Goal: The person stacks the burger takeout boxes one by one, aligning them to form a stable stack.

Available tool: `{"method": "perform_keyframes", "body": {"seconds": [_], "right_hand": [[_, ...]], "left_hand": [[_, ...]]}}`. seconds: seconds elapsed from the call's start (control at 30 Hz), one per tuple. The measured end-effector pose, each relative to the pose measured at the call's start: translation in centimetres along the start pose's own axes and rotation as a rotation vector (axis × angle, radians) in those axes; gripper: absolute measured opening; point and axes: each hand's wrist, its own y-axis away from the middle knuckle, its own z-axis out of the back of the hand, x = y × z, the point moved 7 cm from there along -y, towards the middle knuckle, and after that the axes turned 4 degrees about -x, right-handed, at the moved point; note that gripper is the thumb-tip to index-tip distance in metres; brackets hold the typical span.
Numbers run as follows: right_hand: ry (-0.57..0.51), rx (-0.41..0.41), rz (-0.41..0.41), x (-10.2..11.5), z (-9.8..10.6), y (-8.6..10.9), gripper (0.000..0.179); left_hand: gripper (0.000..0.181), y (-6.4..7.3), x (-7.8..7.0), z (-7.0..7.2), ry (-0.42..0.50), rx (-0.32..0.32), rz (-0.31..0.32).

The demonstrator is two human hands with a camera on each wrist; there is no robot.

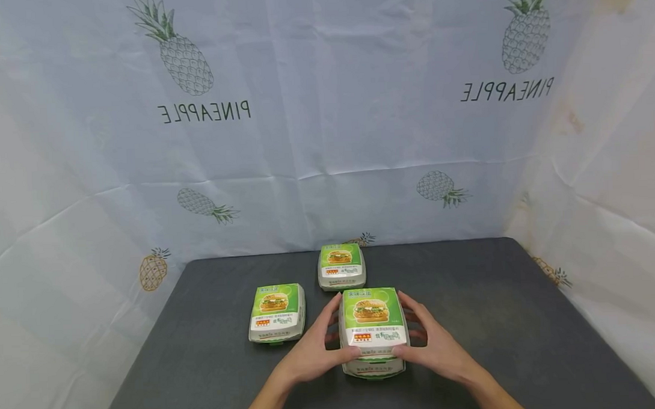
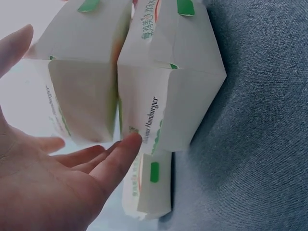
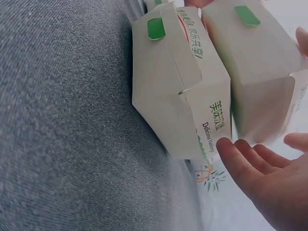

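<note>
Two white-and-green paper hamburger boxes stand stacked near the front middle of the table. The upper box (image 1: 371,311) shows a burger picture on its lid; only the front of the lower box (image 1: 373,369) shows in the head view. My left hand (image 1: 313,349) is at the stack's left side, my right hand (image 1: 438,345) at its right, thumbs by the upper box's front corners. Both wrist views show extended fingers with fingertips (image 2: 132,139) beside the lower box (image 3: 183,86). Whether they press on it I cannot tell.
One more hamburger box (image 1: 277,311) lies left of the stack, and another box (image 1: 341,267) behind it near the back edge. The dark grey table (image 1: 203,353) meets a white curtain (image 1: 346,131) printed with pineapples at the back and sides.
</note>
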Motion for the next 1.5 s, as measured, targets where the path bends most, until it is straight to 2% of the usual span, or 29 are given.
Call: {"method": "perform_keyframes", "body": {"seconds": [0.2, 0.3, 0.43, 0.57, 0.67, 0.87, 0.93, 1.0, 1.13, 1.27, 1.37, 1.5], "right_hand": [[0.011, -0.001, -0.005, -0.1, 0.2, 0.0, 0.091], [0.01, 0.003, -0.004, -0.1, 0.2, 0.0, 0.091], [-0.004, 0.009, -0.005, 0.0, 0.1, 0.0, 0.092], [-0.01, 0.011, -0.007, 0.1, 0.0, 0.0, 0.091], [-0.007, 0.005, -0.007, 0.1, 0.0, 0.0, 0.091], [-0.017, 0.008, 0.001, 0.1, -0.1, 0.0, 0.091], [-0.019, 0.009, 0.001, 0.1, -0.2, 0.0, 0.091], [-0.021, 0.009, -0.003, 0.1, -0.2, 0.0, 0.091], [-0.02, 0.008, -0.004, 0.1, -0.2, 0.0, 0.091], [-0.025, 0.008, 0.012, 0.2, -0.2, 0.0, 0.091], [-0.029, 0.008, 0.021, 0.1, -0.2, 0.1, 0.091], [-0.022, 0.005, 0.026, 0.1, -0.1, 0.1, 0.091]], "left_hand": [[0.092, 0.6, -0.6, 1.0, -0.106, -0.05, 0.024], [0.081, 1.0, -1.2, 1.9, -0.123, -0.089, 0.015], [0.065, 1.5, -1.7, 3.3, -0.147, -0.158, -0.012], [0.052, 2.0, -2.1, 4.8, -0.209, -0.254, -0.041], [0.041, 2.5, -2.6, 6.1, -0.298, -0.357, -0.101], [0.03, 4.0, -3.8, 8.9, -0.558, -0.586, -0.327], [0.031, 4.5, -3.7, 9.7, -0.639, -0.639, -0.368], [0.031, 4.9, -3.5, 10.6, -0.702, -0.673, -0.378], [0.034, 5.3, -2.7, 12.1, -0.768, -0.696, -0.338], [0.044, 5.6, -1.2, 13.4, -0.745, -0.665, -0.226], [0.058, 5.5, 0.4, 14.1, -0.707, -0.589, -0.097], [0.082, 5.2, 2.6, 14.7, -0.653, -0.456, 0.075]]}}
